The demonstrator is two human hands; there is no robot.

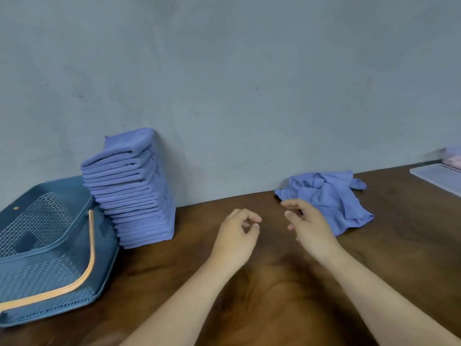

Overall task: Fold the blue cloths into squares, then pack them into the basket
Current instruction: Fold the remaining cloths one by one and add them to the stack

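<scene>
Two bare forearms reach in from the near edge over a dark brown wood-grain table (287, 283); the left hand (237, 236) hovers with fingers loosely curled, holding nothing, and the right hand (309, 228) is just beside it, fingers relaxed and slightly spread, also holding nothing. At left sits a teal perforated plastic basket (50, 313) with a curved orange handle (91, 245), and just beside it a tall, leaning stack of square-folded blue cloths (134, 191) stands against the matte grey wall (224, 71). Past the right fingertips lies a crumpled soft blue cloth (329, 196), contact unclear, and at far right a flat clear plastic lid (439, 177), blurred.
</scene>
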